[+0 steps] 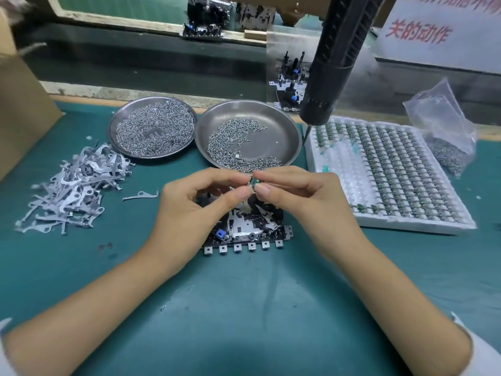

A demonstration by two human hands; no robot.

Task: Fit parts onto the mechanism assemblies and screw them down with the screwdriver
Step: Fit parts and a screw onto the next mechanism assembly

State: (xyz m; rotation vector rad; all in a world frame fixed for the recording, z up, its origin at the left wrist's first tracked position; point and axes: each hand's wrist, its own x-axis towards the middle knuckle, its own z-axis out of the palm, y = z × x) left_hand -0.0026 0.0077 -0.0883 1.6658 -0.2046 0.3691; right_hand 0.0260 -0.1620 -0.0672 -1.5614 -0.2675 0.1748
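The person's left hand [200, 202] and right hand [295, 196] meet above the middle of the green bench [244, 308], fingertips together. The right hand's thumb and forefinger pinch a small green-and-metal part [254, 183], and the left hand's curled thumb and forefinger close on the same part from the other side. The remaining fingers of both hands are loosely bent.

Directly under the hands, flat on the bench, lies a mechanism assembly [249, 232], a dark metal plate with a blue piece near its left side and a row of square tabs along its near edge. The part is held just above it, not touching it as far as can be seen.

Toward the far edge stand two round metal dishes side by side, the left dish [151, 127] heaped with small screws, the right dish [248, 134] holding a thinner scatter. A pile of flat grey metal levers [73, 185] lies near the left edge. On the right side sits a white tray [385, 175] with rows of small green parts, and a clear plastic bag [444, 128] rests at its far right corner. A black screwdriver [333, 63] hangs over the tray's far left corner, tip down.
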